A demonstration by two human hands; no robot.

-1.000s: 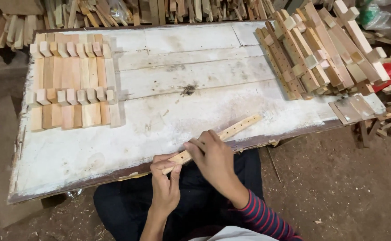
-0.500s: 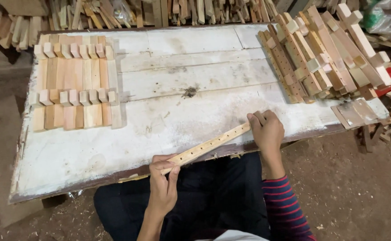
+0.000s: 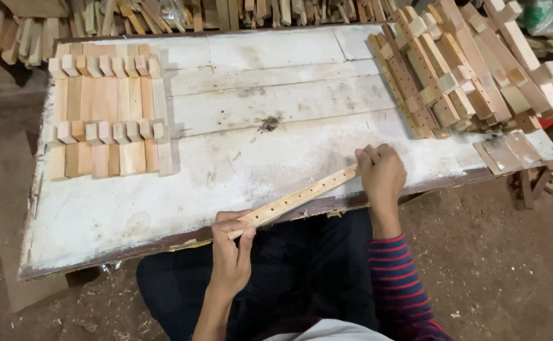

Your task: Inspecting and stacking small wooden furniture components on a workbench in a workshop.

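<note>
I hold a long thin wooden strip (image 3: 295, 199) with a row of small holes, lying slanted along the near edge of the white worn table (image 3: 276, 95). My left hand (image 3: 229, 252) pinches its near end by my lap. My right hand (image 3: 380, 173) grips its far end on the tabletop. A striped sleeve covers my right forearm.
A neat set of short wooden blocks (image 3: 106, 117) lies in rows on the table's left part. A heap of wooden strips with blocks (image 3: 459, 69) covers the right end. More timber pieces (image 3: 131, 12) lie beyond the far edge. A small board (image 3: 507, 151) rests at the right corner.
My right hand has slid along the strip from its middle to its far end. The left hand stays on the near end.
</note>
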